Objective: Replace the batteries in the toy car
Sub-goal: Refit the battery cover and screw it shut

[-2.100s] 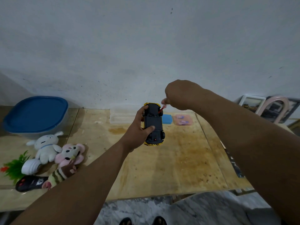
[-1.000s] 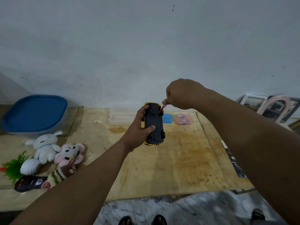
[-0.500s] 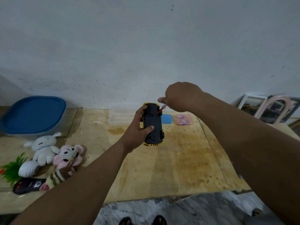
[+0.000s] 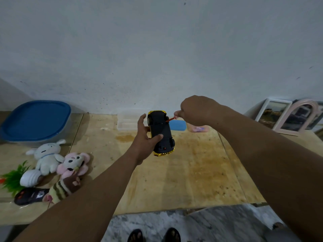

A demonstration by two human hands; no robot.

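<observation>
While my left hand [image 4: 146, 139] grips the toy car [image 4: 161, 132] belly-up in the air above the back-middle of the wooden table [image 4: 192, 172], my right hand [image 4: 196, 110] pinches a small red screwdriver [image 4: 170, 119] with its tip at the car's underside. Plush toys [image 4: 59, 161] crowd the left edge and a blue-lidded tub [image 4: 35, 119] sits in the back left corner; the front middle looks roomy.
</observation>
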